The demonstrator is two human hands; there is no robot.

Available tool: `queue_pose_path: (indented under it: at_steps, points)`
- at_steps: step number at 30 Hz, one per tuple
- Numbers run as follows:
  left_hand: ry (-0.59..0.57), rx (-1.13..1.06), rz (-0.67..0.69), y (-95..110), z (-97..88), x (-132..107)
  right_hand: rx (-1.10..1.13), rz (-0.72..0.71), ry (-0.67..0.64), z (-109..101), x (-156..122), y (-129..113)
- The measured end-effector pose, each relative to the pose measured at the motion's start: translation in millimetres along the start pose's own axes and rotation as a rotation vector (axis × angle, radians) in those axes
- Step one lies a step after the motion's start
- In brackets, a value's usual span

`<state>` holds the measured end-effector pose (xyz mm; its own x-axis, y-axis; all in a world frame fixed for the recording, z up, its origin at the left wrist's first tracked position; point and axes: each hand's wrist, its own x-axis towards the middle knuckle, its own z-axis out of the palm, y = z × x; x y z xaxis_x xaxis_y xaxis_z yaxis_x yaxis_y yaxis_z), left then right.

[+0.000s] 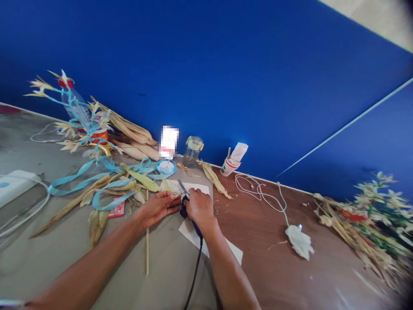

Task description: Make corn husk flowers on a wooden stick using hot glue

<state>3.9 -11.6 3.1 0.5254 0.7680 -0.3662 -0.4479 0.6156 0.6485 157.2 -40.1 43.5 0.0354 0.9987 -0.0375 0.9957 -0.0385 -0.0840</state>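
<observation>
My right hand is closed around a pair of scissors, its blades pointing up and away to the left. Beneath that hand a dark corded handle shows, mostly covered, with a black cord running toward me. Beside it, my left hand has its fingers pinched together close to the scissors; what they hold is too small to make out. Under both hands lie white sheets. A green-yellow corn husk and a thin wooden stick are near my left hand.
Blue ribbon and dried husks spread over the left side. A bottle with husk flowers, a lidded jar and a paper cup stand along the blue wall. A white cable and more husk flowers lie right.
</observation>
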Motion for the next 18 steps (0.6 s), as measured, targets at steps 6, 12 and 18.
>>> queue_pose_path:
  at_steps: [6, 12, 18]
  points:
    - [-0.128, -0.022, 0.078, 2.1, 0.2, -2.1, 0.37, 0.087, 0.052, -6.1, 5.1, 10.2]
    - [-0.29, -0.127, 0.309, 10.9, 0.5, -5.6, 0.744, -0.059, 0.025, -3.3, 1.1, -6.1]
    - [-0.307, -0.153, 0.364, 11.3, 1.8, -6.1, 0.714, -0.005, 0.151, 18.0, -3.9, -29.2]
